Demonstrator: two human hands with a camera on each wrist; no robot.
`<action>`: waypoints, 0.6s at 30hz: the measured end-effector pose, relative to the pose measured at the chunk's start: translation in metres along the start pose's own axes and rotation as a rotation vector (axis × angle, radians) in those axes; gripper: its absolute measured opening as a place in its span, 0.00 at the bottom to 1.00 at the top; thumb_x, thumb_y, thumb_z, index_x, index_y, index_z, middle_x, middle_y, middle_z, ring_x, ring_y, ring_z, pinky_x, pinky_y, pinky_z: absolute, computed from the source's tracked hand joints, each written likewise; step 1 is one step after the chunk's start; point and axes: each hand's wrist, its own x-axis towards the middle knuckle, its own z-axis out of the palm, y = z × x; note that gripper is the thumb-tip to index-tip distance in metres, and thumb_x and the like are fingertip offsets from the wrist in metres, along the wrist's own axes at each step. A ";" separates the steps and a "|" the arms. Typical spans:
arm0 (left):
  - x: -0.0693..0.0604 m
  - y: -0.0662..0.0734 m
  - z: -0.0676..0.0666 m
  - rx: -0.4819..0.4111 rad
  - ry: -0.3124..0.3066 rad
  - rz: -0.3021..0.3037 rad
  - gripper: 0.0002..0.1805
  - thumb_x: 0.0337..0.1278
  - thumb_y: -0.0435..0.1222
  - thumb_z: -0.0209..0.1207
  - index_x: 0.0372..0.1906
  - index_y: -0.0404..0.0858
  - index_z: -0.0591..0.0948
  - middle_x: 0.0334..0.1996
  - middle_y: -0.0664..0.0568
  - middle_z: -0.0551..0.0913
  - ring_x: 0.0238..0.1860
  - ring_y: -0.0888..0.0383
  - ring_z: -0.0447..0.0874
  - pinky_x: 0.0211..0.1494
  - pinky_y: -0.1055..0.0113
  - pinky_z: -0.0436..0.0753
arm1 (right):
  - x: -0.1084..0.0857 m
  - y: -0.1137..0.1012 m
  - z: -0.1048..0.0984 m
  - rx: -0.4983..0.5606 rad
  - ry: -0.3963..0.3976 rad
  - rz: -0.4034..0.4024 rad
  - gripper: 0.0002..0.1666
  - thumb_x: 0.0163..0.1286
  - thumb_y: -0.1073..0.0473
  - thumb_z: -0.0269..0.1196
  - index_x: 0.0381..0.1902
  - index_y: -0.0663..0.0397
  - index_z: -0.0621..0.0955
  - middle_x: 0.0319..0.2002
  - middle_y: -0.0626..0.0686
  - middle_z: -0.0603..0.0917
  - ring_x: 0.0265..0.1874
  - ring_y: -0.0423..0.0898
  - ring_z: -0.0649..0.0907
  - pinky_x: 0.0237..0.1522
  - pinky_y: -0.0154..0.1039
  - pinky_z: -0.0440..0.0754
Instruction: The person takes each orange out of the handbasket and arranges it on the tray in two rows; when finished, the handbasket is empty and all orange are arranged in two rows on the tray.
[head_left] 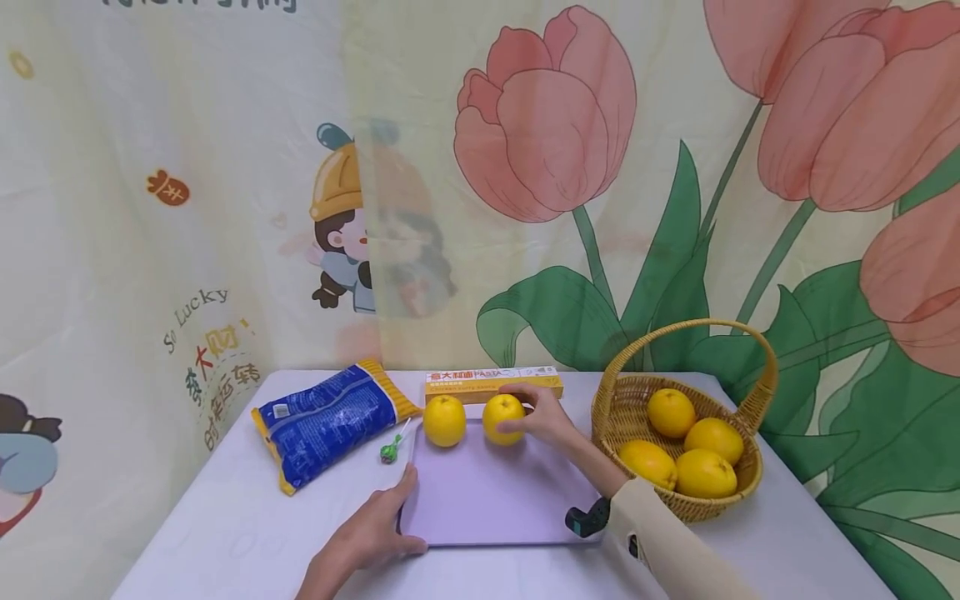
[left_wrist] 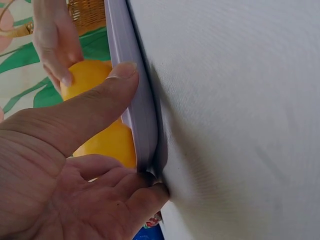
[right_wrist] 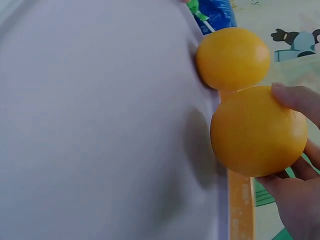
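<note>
My right hand holds an orange at the far edge of a flat lilac board, its thumb and fingers on either side of the fruit. A second orange sits just left of it along the same far edge. In the right wrist view a shadow shows below the held orange; whether it touches the board I cannot tell. At the board's near left corner my left hand grips the rim. The left wrist view shows the thumb against the board's side and the fingers round its corner.
A wicker basket with several oranges stands at the right. Behind the board lies a pasta box. To the left are a blue and yellow packet and a green-wrapped lollipop. A printed curtain hangs behind the table.
</note>
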 end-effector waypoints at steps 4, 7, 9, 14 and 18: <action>-0.001 -0.002 0.001 -0.007 -0.002 0.000 0.62 0.48 0.38 0.84 0.84 0.30 0.59 0.78 0.28 0.68 0.75 0.28 0.69 0.78 0.30 0.69 | 0.004 0.009 0.007 -0.018 0.020 0.003 0.34 0.58 0.71 0.81 0.63 0.66 0.84 0.61 0.63 0.87 0.57 0.58 0.86 0.67 0.53 0.86; -0.001 -0.002 0.001 -0.011 -0.003 0.005 0.62 0.48 0.38 0.84 0.85 0.30 0.59 0.78 0.29 0.68 0.76 0.28 0.69 0.78 0.31 0.69 | 0.006 0.013 0.009 -0.017 0.052 0.013 0.34 0.56 0.70 0.82 0.62 0.64 0.85 0.59 0.61 0.88 0.56 0.57 0.86 0.66 0.53 0.86; -0.001 -0.001 0.000 -0.013 -0.005 0.010 0.62 0.48 0.38 0.84 0.84 0.30 0.59 0.79 0.29 0.67 0.76 0.28 0.68 0.79 0.31 0.68 | 0.007 0.015 0.009 -0.012 0.060 0.013 0.34 0.56 0.70 0.82 0.62 0.63 0.86 0.60 0.60 0.88 0.56 0.57 0.86 0.66 0.54 0.86; -0.001 -0.001 -0.002 -0.016 -0.010 0.002 0.62 0.48 0.38 0.83 0.85 0.30 0.58 0.79 0.29 0.66 0.78 0.29 0.66 0.79 0.32 0.67 | 0.010 0.014 0.011 -0.027 0.035 -0.025 0.35 0.58 0.68 0.82 0.63 0.65 0.84 0.61 0.62 0.87 0.58 0.58 0.85 0.68 0.56 0.85; -0.001 -0.002 -0.001 -0.016 -0.003 0.008 0.62 0.48 0.38 0.84 0.85 0.30 0.58 0.79 0.29 0.65 0.77 0.28 0.66 0.79 0.31 0.67 | 0.010 0.014 0.013 -0.061 0.028 -0.038 0.37 0.57 0.66 0.83 0.65 0.65 0.83 0.62 0.62 0.86 0.60 0.59 0.84 0.70 0.56 0.84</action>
